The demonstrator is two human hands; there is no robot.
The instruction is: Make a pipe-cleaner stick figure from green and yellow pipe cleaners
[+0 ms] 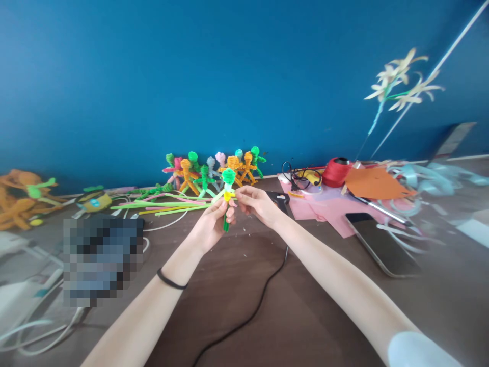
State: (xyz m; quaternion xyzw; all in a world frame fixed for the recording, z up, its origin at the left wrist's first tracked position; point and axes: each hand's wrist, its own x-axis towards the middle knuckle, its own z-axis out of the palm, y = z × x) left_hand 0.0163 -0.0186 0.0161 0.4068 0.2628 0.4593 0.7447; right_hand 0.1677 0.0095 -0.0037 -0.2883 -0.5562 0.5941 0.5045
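A small pipe-cleaner figure [228, 177] with a green head, pale and yellow middle and dark green lower part stands upright between my hands. My left hand [214, 221] is closed around its lower part, fingers wrapped at the yellow and green section. From the right, my right hand [256, 203] pinches at the figure's yellow side with thumb and forefinger. Behind them, a row of coloured pipe-cleaner figures [187, 176] leans near the blue wall. Loose green and pink pipe cleaners [168, 204] lie just left of my left hand.
On the right are a red spool [335, 172], orange sheet [376, 182], pink sheets [336, 211], a pen and a phone [382, 244]. A black cable [255, 310] crosses the brown table. At left lie a pixelated object [103, 260], white cables and orange figures [19, 201].
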